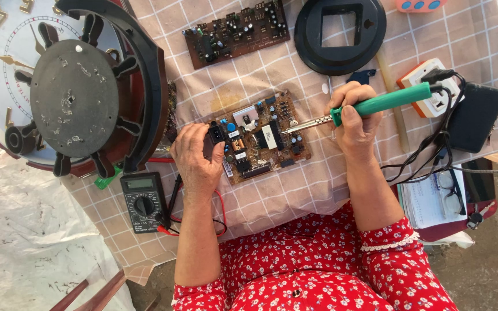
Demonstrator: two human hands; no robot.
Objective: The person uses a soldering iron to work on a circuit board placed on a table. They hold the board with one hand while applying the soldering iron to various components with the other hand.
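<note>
Right hand is wrapped tight around the green-handled soldering iron, fingers fully curled on the grip, and the iron's long axis runs nearly flat across the desk, handle out to the person's right and metal tip pointing left and a bit down. That tip lands on the right-hand part of the brown rectangular circuit board crowded with components, right by the white block in its middle. So the board sits to the left of the right hand, just beside it.

Left hand is on the opposite end, fingers bent over the board's left edge with the thumb near the black socket, pinning it to the beige checked cloth. That hand is the one actually touching the board; the right one only reaches it through the iron.

Board itself lies tilted, long side running from lower left up to the right. A black multimeter with a dial sits just left of the left wrist.
</note>
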